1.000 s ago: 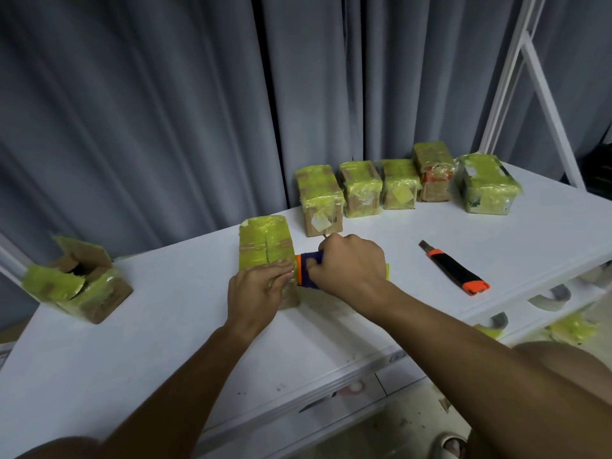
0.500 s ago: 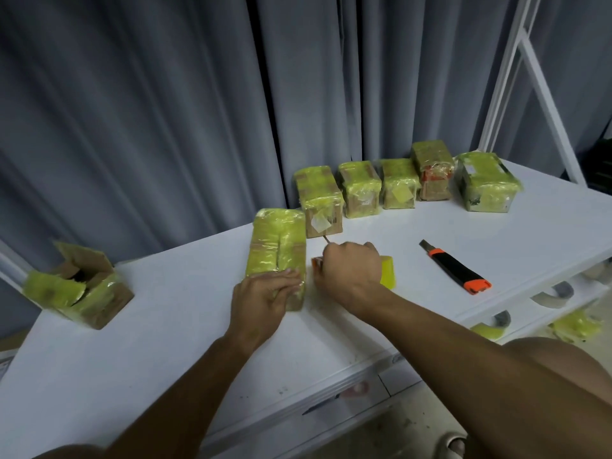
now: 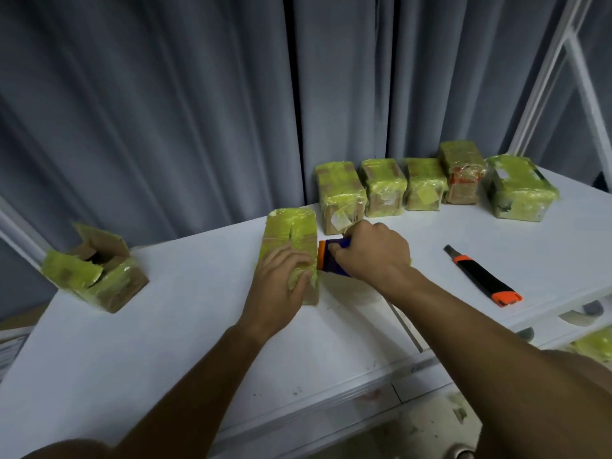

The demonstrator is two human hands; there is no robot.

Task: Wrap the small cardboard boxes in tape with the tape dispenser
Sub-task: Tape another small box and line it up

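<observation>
White table (image 3: 165, 342) bears seven boxes; left hand (image 3: 281, 279) presses one (image 3: 291, 236), right (image 3: 371, 256) apparently grips dispenser (image 3: 331, 260).

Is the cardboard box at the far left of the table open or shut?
Open: the far-left box has its top flaps standing up, showing a dark interior.

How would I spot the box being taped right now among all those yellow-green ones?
Start at the white table before the grey curtain. A row of wrapped boxes lines its far edge. The box being taped lies apart in front, the only one under the left hand, with the tape dispenser against its side.
</observation>
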